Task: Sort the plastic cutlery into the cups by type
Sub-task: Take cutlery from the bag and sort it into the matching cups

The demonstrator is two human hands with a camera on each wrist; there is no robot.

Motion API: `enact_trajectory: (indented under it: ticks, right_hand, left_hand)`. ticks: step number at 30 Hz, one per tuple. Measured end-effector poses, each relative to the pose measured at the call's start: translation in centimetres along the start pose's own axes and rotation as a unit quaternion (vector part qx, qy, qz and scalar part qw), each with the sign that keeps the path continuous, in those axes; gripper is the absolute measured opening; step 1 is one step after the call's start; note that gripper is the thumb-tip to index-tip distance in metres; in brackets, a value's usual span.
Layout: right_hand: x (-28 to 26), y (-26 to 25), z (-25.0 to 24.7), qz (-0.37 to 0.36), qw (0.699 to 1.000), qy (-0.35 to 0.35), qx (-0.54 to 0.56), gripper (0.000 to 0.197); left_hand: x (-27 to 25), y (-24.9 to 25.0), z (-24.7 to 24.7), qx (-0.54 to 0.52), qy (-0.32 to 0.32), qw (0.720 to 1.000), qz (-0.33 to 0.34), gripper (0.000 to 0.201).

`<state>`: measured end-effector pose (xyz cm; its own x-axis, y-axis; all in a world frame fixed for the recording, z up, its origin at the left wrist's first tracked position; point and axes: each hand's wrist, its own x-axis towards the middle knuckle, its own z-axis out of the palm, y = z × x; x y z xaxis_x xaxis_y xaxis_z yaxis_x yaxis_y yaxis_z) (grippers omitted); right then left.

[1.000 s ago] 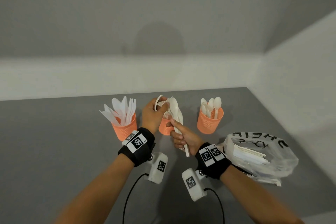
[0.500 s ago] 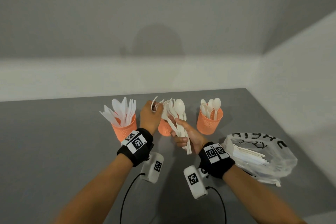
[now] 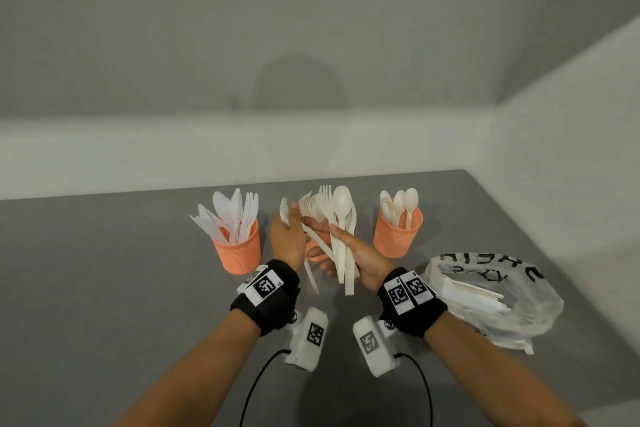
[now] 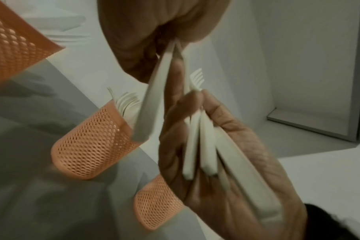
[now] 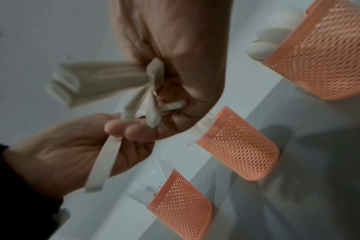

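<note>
We found the right hand point(image 3: 360, 253) clamped around a mixed bundle of cutlery point(image 3: 341, 236), thumb pressed across the handles and fingers curled beneath, with a spoon point(image 3: 342, 204) and fork heads fanned above the grip. The left hand point(image 3: 287, 239) pinched a single fork point(image 3: 284, 211) between thumb and fingertips; its handle hung free below the palm, as the left wrist view showed. Both hands were held just in front of the middle cup point(image 3: 313, 251), which already contained forks. The left cup point(image 3: 239, 250) held knives, the right cup point(image 3: 398, 239) held spoons, and a plastic bag point(image 3: 491, 302) lying near the right forearm held more unsorted pieces. We judged the cutlery to be very light, thin and smooth, stiff along the handle yet liable to flex or snap under twisting. We judged that pieces in a bundle would slide against one another, so a firm clamp across the handles seemed the appropriate hold for the group. For a single piece, we considered a pinch near the neck, just below the head, the best hold, leaving the handle free to enter a cup first. We judged that a loose drop could tip a light mesh cup.
</note>
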<state>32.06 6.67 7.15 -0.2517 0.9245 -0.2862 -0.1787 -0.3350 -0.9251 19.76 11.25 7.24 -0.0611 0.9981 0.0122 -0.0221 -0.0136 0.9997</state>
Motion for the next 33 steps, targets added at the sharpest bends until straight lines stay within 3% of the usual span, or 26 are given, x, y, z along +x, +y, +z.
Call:
enact_trajectory:
  ticks: [3,5,10,12,17,20,23,26,29,33]
  right_hand:
    - [0.2,0.1,-0.4,-0.013,0.999,-0.001,0.033,0.037]
    - [0.1,0.1,-0.6,-0.021,0.999,-0.003,0.034,0.033]
    - [-0.4,-0.2,-0.8,-0.025,1.0,-0.005,-0.002,0.028]
    - [-0.4,-0.2,-0.5,-0.028,0.999,-0.012,-0.02,0.026]
    - [-0.4,-0.1,-0.5,-0.036,0.999,-0.015,0.008,0.028]
    - [-0.6,-0.4,-1.0,-0.054,0.998,-0.012,0.027,0.03]
    - [-0.4,-0.4,-1.4,-0.068,0.997,0.013,-0.018,0.033]
    - [-0.2,0.0,-1.3,-0.102,0.989,0.061,-0.082,0.036]
    - [0.0,0.4,-0.7,-0.127,0.977,0.104,-0.134,0.022]
    - [0.4,1.3,-0.3,-0.136,0.939,0.147,-0.28,0.024]
  left_hand:
    - [0.6,0.4,-0.3,-0.061,0.057,0.996,-0.032,0.053]
    - [0.8,1.2,-0.5,-0.103,0.072,0.991,-0.046,0.042]
    - [0.2,2.4,-0.3,0.02,-0.034,0.998,0.057,0.007]
    - [-0.1,2.0,0.3,0.039,-0.072,0.994,0.069,0.013]
    - [0.5,1.6,0.2,0.06,-0.036,0.995,0.075,0.013]
    - [1.2,1.7,-0.4,0.032,0.022,0.998,0.047,0.018]
    - [1.5,2.1,-1.0,-0.011,0.059,0.998,-0.002,0.008]
    - [1.4,2.4,-1.4,-0.009,0.008,1.0,-0.026,0.026]
    - [0.7,2.6,-1.0,0.005,-0.062,0.996,-0.065,0.04]
    - [0.5,2.4,0.0,-0.002,-0.071,0.993,-0.093,0.045]
